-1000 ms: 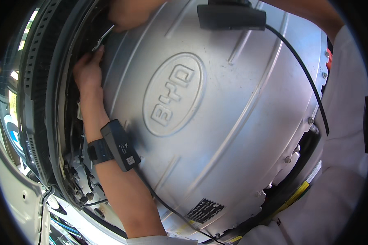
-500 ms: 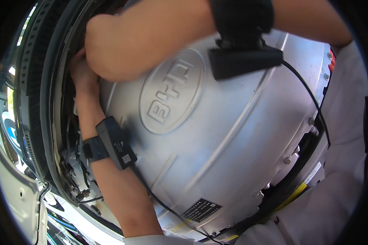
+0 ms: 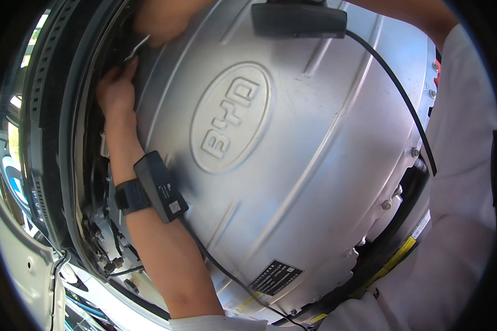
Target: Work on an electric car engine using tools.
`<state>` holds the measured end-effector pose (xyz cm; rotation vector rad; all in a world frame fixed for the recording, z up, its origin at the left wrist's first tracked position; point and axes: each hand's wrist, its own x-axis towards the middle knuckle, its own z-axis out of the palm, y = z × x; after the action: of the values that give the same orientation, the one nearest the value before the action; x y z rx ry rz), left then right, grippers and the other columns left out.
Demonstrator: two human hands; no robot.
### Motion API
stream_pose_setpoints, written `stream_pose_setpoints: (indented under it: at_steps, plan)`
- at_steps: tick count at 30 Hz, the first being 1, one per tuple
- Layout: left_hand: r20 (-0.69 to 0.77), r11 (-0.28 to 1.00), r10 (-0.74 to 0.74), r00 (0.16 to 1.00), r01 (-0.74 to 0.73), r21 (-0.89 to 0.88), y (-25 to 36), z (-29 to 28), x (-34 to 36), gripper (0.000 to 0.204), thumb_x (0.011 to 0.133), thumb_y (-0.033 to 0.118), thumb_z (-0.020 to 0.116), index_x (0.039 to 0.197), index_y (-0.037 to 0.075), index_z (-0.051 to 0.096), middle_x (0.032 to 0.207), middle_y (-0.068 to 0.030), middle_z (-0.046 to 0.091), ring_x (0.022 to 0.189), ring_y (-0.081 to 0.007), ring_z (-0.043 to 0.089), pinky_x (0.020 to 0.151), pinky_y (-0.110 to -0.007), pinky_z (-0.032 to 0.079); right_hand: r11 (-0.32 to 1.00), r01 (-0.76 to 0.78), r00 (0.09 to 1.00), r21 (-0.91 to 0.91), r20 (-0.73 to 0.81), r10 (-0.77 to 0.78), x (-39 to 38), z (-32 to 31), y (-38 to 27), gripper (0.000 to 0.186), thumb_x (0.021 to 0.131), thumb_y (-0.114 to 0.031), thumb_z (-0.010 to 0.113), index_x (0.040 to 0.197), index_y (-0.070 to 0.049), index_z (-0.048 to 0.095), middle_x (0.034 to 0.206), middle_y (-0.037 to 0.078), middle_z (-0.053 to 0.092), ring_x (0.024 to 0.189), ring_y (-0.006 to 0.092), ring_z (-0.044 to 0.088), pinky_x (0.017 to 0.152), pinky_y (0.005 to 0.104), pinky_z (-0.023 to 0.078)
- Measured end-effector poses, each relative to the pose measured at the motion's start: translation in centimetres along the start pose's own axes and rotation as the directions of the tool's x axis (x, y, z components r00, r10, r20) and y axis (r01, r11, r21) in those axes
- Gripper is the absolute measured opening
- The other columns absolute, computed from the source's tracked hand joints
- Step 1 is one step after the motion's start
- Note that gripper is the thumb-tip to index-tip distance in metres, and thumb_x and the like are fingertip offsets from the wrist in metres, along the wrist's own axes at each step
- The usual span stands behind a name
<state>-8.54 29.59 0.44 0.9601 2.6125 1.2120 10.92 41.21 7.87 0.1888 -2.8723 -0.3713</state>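
Note:
My left hand [image 3: 117,91] reaches into the dark gap along the far left edge of a large silver metal cover [image 3: 309,182]. Its fingers are closed at the lower end of a thin, shiny metal tool [image 3: 139,47] whose exact kind I cannot make out. My right hand [image 3: 168,21] is at the top edge, smeared by motion, just above the tool's upper end; its fingers cannot be read. Black boxes on straps sit at both wrists, the left one [image 3: 161,187] over the cover, each trailing a black cable.
The cover has raised ribs, an embossed oval [image 3: 232,117], a black label [image 3: 276,277] and bolts [image 3: 415,152] along its right edge. A black trim strip [image 3: 47,127] runs down the left. Wiring and connectors [image 3: 107,259] lie below my left wrist, beside a pale body panel [image 3: 30,270].
My right hand and forearm have moved up toward the top edge, uncovering the shiny tool and more of the cover. My left hand stays in nearly the same place.

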Motion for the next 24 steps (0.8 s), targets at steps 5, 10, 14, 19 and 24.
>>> stream_pose_setpoints:
  at_steps: [5,10,14,19,24]
  plan:
    - [-0.110,0.952,-0.171,0.979,0.136,-0.273,1.5,-4.8,-4.4,0.039,0.083,0.019,0.069,0.115,-0.004,0.065,0.103,-0.0145,0.069,0.089,-0.0202,0.066,0.079,-0.028,0.049,0.991,0.120,0.992,0.052,-0.055,-0.117,3.2,-2.7,-5.2,0.010,0.066,-0.013,0.067,0.073,-0.006,0.071,0.078,0.011,0.070,0.073,0.0271,0.067,0.056,0.0394,0.049]
    - [0.039,0.996,0.069,0.997,-0.071,0.062,5.9,2.1,-3.8,0.041,0.081,0.016,0.069,0.113,-0.009,0.063,0.107,-0.0168,0.068,0.098,-0.0200,0.065,0.084,-0.030,0.049,0.997,-0.074,0.996,-0.001,0.046,0.074,-0.8,0.9,2.1,0.010,0.067,-0.013,0.066,0.073,-0.006,0.071,0.078,0.011,0.070,0.074,0.0272,0.067,0.056,0.0395,0.050]
    - [-0.107,0.923,-0.264,0.958,0.219,-0.316,4.4,-4.0,-4.8,0.033,0.082,0.006,0.063,0.112,-0.008,0.064,0.106,-0.0175,0.068,0.094,-0.0218,0.066,0.082,-0.031,0.051,0.994,0.068,0.994,0.082,-0.090,-0.060,2.9,-2.1,-5.3,0.010,0.067,-0.013,0.066,0.072,-0.006,0.071,0.078,0.011,0.070,0.074,0.0272,0.067,0.056,0.0395,0.050]
    - [-0.071,1.000,-0.011,0.997,0.013,0.027,5.0,0.7,-2.5,0.046,0.078,0.023,0.075,0.112,-0.006,0.065,0.112,-0.0170,0.068,0.104,-0.0253,0.064,0.094,-0.033,0.044,0.995,-0.092,0.995,-0.037,-0.049,0.090,-0.3,0.9,2.2,0.010,0.067,-0.013,0.066,0.072,-0.006,0.071,0.078,0.012,0.070,0.074,0.0273,0.068,0.057,0.0395,0.050]
    - [0.017,0.990,0.019,1.000,-0.022,0.143,2.7,-1.1,-1.6,0.055,0.074,0.032,0.080,0.111,-0.005,0.066,0.113,-0.0177,0.067,0.105,-0.0265,0.063,0.096,-0.034,0.042,0.999,-0.044,0.998,-0.005,-0.051,0.043,-0.4,0.4,-2.0,0.010,0.067,-0.013,0.066,0.072,-0.006,0.071,0.077,0.012,0.070,0.074,0.0273,0.068,0.057,0.0396,0.051]
